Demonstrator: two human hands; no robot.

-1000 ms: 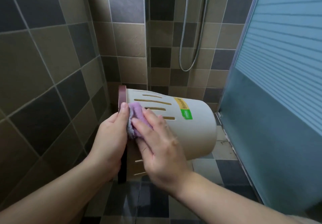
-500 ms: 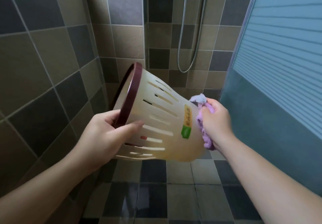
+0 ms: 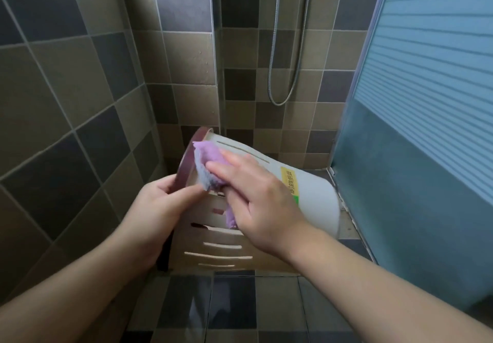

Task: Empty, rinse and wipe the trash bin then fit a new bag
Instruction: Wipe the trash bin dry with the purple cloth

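Two labels on bin, yellow/green, text unreadable. Your left hand grips maroon rim; right hand w/ flat fingers presses purple cloth on bin, frame center.

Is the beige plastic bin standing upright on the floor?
No, the beige plastic slotted bin is tipped on its side, gripped by the left hand at its dark red rim.

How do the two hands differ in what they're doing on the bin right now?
The left hand grips the dark red rim, steadying the tilted trash bin; the right hand presses the purple cloth against the slotted side wall. Left fingers curl round the rim; right fingers lie fairly flat. Both touch the bin.
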